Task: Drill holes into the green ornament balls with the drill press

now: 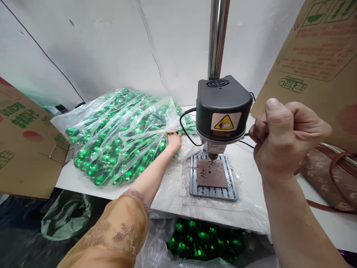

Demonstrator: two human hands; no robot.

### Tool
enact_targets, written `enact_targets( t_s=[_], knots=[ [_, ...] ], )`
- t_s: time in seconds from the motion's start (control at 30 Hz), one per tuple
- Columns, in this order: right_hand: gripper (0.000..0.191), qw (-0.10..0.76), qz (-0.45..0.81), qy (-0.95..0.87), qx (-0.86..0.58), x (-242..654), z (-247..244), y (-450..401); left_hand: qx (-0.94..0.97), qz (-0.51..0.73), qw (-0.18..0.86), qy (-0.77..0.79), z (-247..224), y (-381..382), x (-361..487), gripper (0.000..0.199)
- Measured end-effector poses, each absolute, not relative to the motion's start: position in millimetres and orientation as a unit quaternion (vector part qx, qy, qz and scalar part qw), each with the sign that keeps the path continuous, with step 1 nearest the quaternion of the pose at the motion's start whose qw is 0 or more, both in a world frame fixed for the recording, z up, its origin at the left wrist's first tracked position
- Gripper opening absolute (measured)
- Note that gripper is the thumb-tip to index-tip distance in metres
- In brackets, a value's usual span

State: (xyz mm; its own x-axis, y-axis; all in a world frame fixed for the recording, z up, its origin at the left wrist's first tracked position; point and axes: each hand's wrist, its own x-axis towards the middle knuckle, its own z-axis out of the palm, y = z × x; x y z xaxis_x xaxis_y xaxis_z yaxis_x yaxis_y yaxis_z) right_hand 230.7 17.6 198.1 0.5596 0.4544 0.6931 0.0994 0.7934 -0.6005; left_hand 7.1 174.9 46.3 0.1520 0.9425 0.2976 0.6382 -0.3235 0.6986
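Note:
My left hand [174, 141] reaches to the gathered mouth of a clear plastic bag [167, 124] full of shiny green faceted balls [108, 156]. Its fingertips are hidden in the plastic and among the balls, so I cannot tell what they hold. At the right side of a small black drill press [223, 108], my right hand [281, 137] is closed in a fist around the press's handle, which the fingers almost wholly cover. Under the chuck [213, 156], a brown square plate [206, 180] with a small hole lies on the slotted metal base [232, 193], strewn with dark shavings.
A cardboard box [28, 137] stands at the left, another carton [312, 56] at the right. A patterned handbag [326, 178] with brown straps lies right of my forearm. Below the table's front edge, more green balls [203, 242] fill a plastic-lined container. Black cables run behind the press.

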Motion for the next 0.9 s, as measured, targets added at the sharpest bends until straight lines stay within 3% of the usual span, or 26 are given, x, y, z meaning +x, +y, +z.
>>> enact_targets(
  t_s=[0.13, 0.33, 0.47, 0.6, 0.9],
  knots=[
    [0.040, 0.833, 0.103, -0.451, -0.304, 231.3, 197.3, 18.8, 0.713, 0.406, 0.224, 0.525, 47.4, 145.6, -3.2, 0.030],
    [0.040, 0.835, 0.113, -0.451, -0.294, 231.4, 197.0, 19.9, 0.493, 0.524, 0.555, 0.417, 46.1, 72.3, 1.5, 0.043],
    [0.041, 0.837, 0.123, -0.454, -0.280, 232.2, 196.6, 20.5, 0.398, 0.508, 0.669, 0.368, 45.8, 46.9, 16.7, 0.051],
    [0.043, 0.827, 0.124, -0.465, -0.289, 235.1, 195.1, 20.3, 0.336, 0.535, 0.697, 0.338, 43.1, 41.9, 30.0, 0.039],
    [0.047, 0.803, 0.106, -0.486, -0.328, 238.3, 190.4, 23.1, 0.437, 0.543, 0.599, 0.394, 22.2, 43.7, 50.1, 0.054]
  ],
)
